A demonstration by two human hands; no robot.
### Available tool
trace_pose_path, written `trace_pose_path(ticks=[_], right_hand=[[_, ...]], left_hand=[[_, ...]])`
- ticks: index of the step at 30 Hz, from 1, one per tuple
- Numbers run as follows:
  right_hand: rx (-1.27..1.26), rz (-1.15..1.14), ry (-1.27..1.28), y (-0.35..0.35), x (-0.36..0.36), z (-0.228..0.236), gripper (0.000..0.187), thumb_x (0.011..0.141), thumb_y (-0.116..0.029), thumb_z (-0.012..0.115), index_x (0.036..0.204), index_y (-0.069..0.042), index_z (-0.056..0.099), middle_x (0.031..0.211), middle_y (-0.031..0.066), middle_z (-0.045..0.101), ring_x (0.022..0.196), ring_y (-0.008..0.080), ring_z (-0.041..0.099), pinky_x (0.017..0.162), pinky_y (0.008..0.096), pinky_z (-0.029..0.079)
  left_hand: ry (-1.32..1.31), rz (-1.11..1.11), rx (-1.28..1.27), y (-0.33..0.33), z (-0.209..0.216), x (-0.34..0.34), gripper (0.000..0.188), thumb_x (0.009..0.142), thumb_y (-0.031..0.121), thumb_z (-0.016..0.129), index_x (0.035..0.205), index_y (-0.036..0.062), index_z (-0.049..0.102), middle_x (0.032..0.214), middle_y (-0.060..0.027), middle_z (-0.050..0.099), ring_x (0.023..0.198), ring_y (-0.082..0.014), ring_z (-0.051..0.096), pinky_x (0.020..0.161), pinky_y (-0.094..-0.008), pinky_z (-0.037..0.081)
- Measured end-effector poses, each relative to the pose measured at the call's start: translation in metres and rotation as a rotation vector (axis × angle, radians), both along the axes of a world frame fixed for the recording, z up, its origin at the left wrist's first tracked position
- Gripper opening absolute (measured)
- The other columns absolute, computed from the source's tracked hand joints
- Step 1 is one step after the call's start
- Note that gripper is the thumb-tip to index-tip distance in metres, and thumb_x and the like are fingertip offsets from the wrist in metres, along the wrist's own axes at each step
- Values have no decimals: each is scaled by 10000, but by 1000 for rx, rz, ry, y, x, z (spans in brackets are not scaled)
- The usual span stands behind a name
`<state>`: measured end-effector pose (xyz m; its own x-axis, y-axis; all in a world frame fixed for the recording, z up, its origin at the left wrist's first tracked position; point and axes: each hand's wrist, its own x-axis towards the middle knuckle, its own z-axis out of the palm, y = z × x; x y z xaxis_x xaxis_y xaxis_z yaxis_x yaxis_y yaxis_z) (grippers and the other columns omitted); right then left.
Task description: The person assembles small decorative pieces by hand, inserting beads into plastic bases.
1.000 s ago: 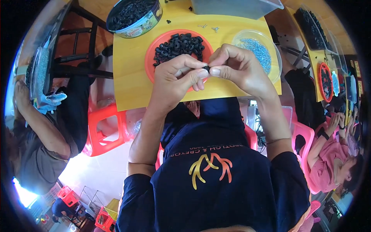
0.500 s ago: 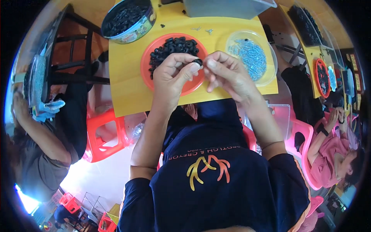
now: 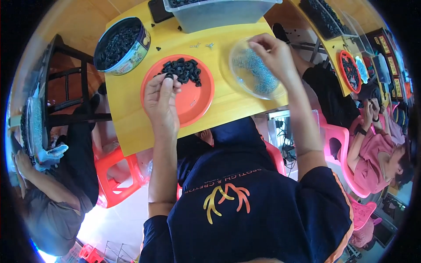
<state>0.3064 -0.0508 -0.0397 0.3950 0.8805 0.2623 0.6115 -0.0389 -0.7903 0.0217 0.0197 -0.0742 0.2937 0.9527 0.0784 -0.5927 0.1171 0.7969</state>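
Note:
My left hand [image 3: 161,100] is closed in a pinch on a small black plastic part [image 3: 169,76], held above the left side of a round orange-red plate [image 3: 196,105]. Similar black parts [image 3: 186,70] lie heaped at the plate's far side. Over the far edge of a clear round tub [image 3: 233,75], my right hand [image 3: 275,53] has thumb and fingertips pressed together; whatever they hold is too small to make out. Small silvery-blue screws [image 3: 258,78] fill much of the tub below it.
A round tin [image 3: 139,55] of black parts stands at the far left, with a clear plastic bin [image 3: 219,18] and a dark phone [image 3: 160,10] at the back. Loose screws [image 3: 195,45] lie between. People sit on both sides; a red plate [image 3: 343,65] is on the right-hand table.
My hands have parted: the left moved left with the black part, the right moved up and right over the tub of screws. The whole view has shifted, and the table appears tilted.

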Motion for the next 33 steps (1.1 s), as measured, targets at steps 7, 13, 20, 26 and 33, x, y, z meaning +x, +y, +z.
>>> trace_pose_path(ticks=[7,13,20,26,33], right_hand=[[-239,-136,-454,1,38,-12,201,844,-241,634,904,-64,707,823,159,688,783,337,668,694,408,525],[-345,-139,-614,11,27,-24,198,850,-258,614,902,-92,710,809,146,691,754,350,664,683,434,531],[-295,-101,-636,11,27,-23,173,830,-222,617,900,-74,672,855,140,680,769,335,665,679,427,527],[-185,-51,-574,9,18,-16,158,822,-182,644,883,-37,653,851,139,675,778,316,662,682,394,516],[-42,476,-258,5,-85,11,113,818,-110,683,899,-42,643,835,90,640,670,210,602,604,303,482]], left_hand=[[40,22,17,3,0,-21,127,908,20,594,1035,26,589,958,-106,655,801,-138,606,734,-259,487],[102,26,28,-2,3,-32,123,921,36,580,1044,33,589,976,-118,644,825,-155,593,753,-275,480],[97,53,17,-4,1,-41,151,901,20,602,1050,13,585,919,-101,652,778,-139,603,720,-251,479],[254,21,56,-6,-1,-44,138,893,9,601,1031,6,591,906,-96,655,749,-126,602,690,-245,485],[267,-19,64,-9,-5,-44,138,888,0,599,1026,3,603,903,-86,654,746,-127,603,676,-247,484]])
